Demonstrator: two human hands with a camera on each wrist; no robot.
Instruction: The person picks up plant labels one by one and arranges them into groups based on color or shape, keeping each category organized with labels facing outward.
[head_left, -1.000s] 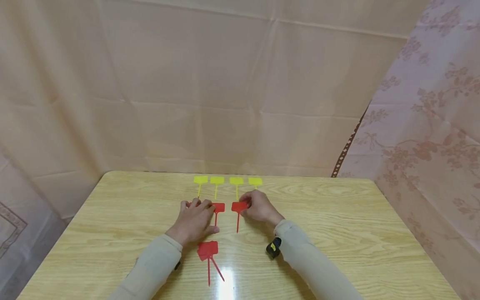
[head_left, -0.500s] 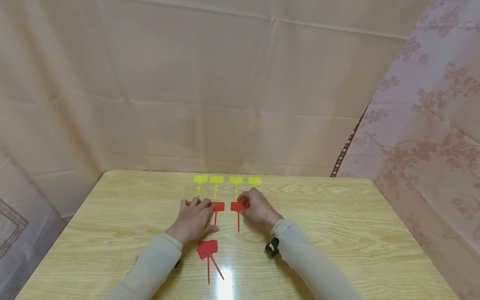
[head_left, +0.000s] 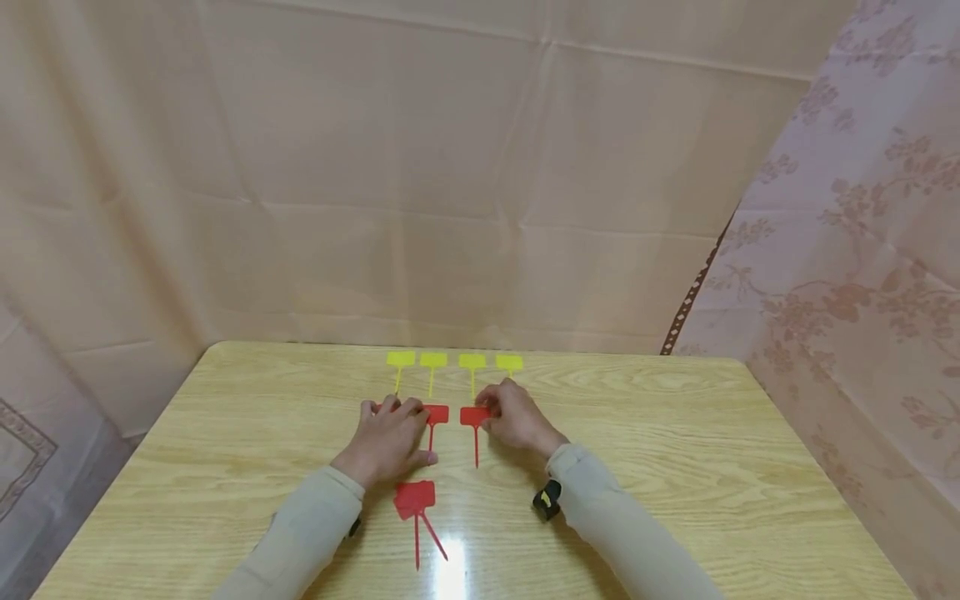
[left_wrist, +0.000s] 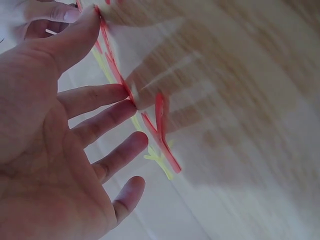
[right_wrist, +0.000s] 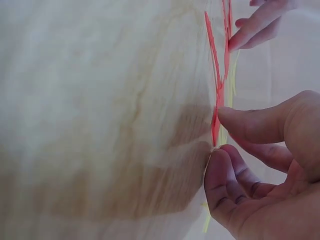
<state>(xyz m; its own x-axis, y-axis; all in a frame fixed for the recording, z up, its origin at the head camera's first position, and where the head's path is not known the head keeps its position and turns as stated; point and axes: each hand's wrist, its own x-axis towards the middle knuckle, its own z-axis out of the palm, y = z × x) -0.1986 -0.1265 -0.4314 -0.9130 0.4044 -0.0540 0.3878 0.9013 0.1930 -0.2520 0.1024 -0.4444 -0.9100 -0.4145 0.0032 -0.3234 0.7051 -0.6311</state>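
My left hand (head_left: 386, 442) rests over the red labels on the table, fingers spread and fairly straight, fingertips touching a T-shaped red plant label (head_left: 437, 413). Another red plant label (left_wrist: 162, 137) lies beyond the fingertips in the left wrist view, mostly covered in the head view. My right hand (head_left: 517, 417) has curled fingers and pinches the right edge of a red plant label (head_left: 471, 416), its stem pointing toward me. Between my forearms, two overlapping red plant labels (head_left: 416, 498) lie with stems splayed. The right wrist view shows the thumb (right_wrist: 250, 122) against the label's end.
Behind the red labels runs a row of several yellow plant labels (head_left: 433, 360), the rightmost partly covered by the right hand. The wooden table (head_left: 660, 467) ends at a beige curtain (head_left: 450, 208). A flowered cloth (head_left: 862, 292) hangs at right.
The right hand has turned its red label slightly, so the stem points straighter toward me, and shifted it a little left. The left hand has stayed in place.
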